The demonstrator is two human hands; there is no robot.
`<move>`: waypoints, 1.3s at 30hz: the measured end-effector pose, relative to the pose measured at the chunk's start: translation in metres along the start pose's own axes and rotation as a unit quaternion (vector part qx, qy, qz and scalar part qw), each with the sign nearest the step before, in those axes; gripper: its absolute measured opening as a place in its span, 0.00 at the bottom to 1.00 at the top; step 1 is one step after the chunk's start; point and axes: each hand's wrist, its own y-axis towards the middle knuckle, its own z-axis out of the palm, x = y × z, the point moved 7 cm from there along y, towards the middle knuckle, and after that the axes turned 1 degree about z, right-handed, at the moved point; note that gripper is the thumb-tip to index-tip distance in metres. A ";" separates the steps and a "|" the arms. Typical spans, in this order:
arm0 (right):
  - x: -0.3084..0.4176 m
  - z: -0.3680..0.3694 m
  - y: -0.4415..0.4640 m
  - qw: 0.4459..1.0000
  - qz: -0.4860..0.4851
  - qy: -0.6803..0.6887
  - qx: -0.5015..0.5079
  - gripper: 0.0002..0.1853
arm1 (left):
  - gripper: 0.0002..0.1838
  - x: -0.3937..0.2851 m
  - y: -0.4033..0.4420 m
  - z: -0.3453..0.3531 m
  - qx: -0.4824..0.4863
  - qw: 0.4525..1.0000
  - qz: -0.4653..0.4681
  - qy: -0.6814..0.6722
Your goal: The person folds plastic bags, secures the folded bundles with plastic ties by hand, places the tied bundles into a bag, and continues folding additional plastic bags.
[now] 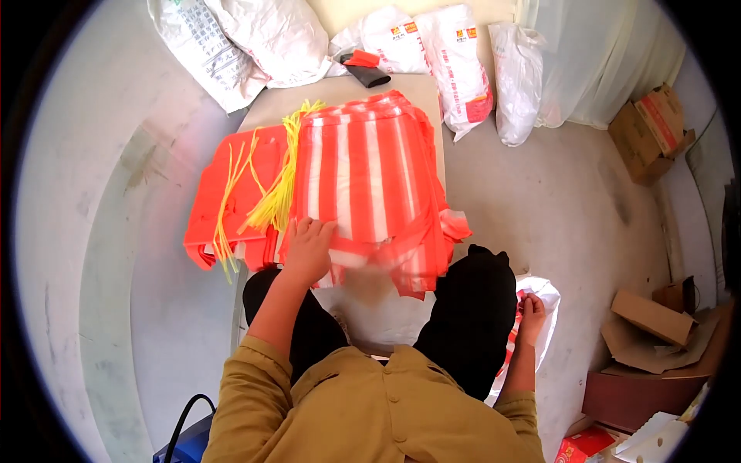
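Mustard button-front shirt point(370, 409) nearest; left hand point(310, 245) on red-and-white striped fabric stack point(361, 170), grip unclear; right hand point(532, 315) at white sack point(551, 297), fingers bent, hold unclear.

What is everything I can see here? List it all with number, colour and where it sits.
Striped pile: one, red and white, on the table
Plain pile: one, red, left of it
Strips: many, yellow, across both piles
Table: one, beige, in front
Small item: one, black and red, far table edge
Sacks: at least five, mostly white, beyond the table
Open bag: one, white, beside the right leg
Curtain: white, far right
Cardboard boxes: several, brown, right side
Red carton: one, lower right
Blue object: one, lower left
Left hand: on the striped pile
Right hand: at the open bag
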 end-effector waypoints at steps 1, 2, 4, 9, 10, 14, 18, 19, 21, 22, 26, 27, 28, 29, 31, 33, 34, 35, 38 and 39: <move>0.007 0.001 -0.001 1.000 0.000 0.012 -0.001 0.11 | 0.20 0.003 0.000 -0.001 0.020 1.000 -0.006 -0.005; 0.013 0.000 -0.003 1.000 0.006 0.025 -0.011 0.10 | 0.19 0.004 0.000 -0.002 0.040 0.999 -0.011 -0.009; 0.024 -0.002 -0.008 0.998 0.017 0.050 -0.032 0.09 | 0.18 0.005 -0.003 -0.007 0.056 0.998 -0.001 -0.015; 0.058 0.000 -0.008 0.995 -0.003 0.091 -0.042 0.10 | 0.15 0.002 -0.030 -0.034 0.025 0.996 0.082 0.023; 0.069 0.004 -0.007 0.995 -0.014 0.088 -0.036 0.10 | 0.15 0.004 -0.036 -0.042 0.046 0.997 0.061 0.019; 0.130 0.046 -0.010 0.996 -0.066 0.061 0.022 0.09 | 0.12 0.020 -0.063 -0.064 0.096 0.995 -0.012 0.036; 0.205 0.131 -0.036 0.967 -0.197 -0.051 0.154 0.08 | 0.13 0.016 -0.053 -0.076 0.048 0.998 -0.002 0.034; 0.223 0.158 -0.049 0.943 -0.251 -0.100 0.195 0.08 | 0.14 0.015 -0.047 -0.073 0.034 0.999 0.013 0.030; 0.257 0.209 -0.088 0.872 -0.391 -0.178 0.235 0.11 | 0.18 -0.002 -0.031 -0.064 0.038 0.997 0.034 -0.062; 0.262 0.234 -0.102 0.836 -0.403 -0.247 0.278 0.16 | 0.20 -0.013 -0.021 -0.058 0.040 0.992 0.047 -0.109; 0.247 0.304 -0.129 0.684 -0.539 -0.354 0.341 0.25 | 0.33 -0.033 -0.001 -0.005 0.033 0.986 0.105 -0.124; 0.245 0.312 -0.129 0.672 -0.548 -0.368 0.335 0.25 | 0.35 -0.036 0.004 0.001 0.033 0.987 0.098 -0.122; 0.244 0.318 -0.128 0.660 -0.558 -0.381 0.329 0.25 | 0.37 -0.036 0.007 0.006 0.035 0.988 0.090 -0.119; 0.241 0.323 -0.127 0.648 -0.567 -0.393 0.323 0.26 | 0.39 -0.033 0.009 0.012 0.044 0.988 0.079 -0.122; 0.233 0.329 -0.120 0.645 -0.556 -0.401 0.337 0.25 | 0.41 -0.027 0.014 0.022 0.061 0.989 0.058 -0.125; 0.228 0.334 -0.115 0.632 -0.547 -0.420 0.353 0.24 | 0.42 -0.023 0.014 0.027 0.056 0.989 0.061 -0.122; 0.231 0.336 -0.113 0.621 -0.542 -0.435 0.363 0.23 | 0.42 -0.022 0.014 0.029 0.053 0.989 0.063 -0.120; 0.234 0.338 -0.112 0.609 -0.536 -0.450 0.373 0.22 | 0.43 -0.021 0.013 0.031 0.051 0.990 0.063 -0.119; 0.235 0.344 -0.108 0.598 -0.482 -0.474 0.431 0.18 | 0.43 -0.021 0.014 0.033 0.038 0.992 0.061 -0.104; 0.241 0.343 -0.112 0.588 -0.509 -0.465 0.423 0.16 | 0.43 -0.021 0.014 0.036 0.032 0.993 0.060 -0.094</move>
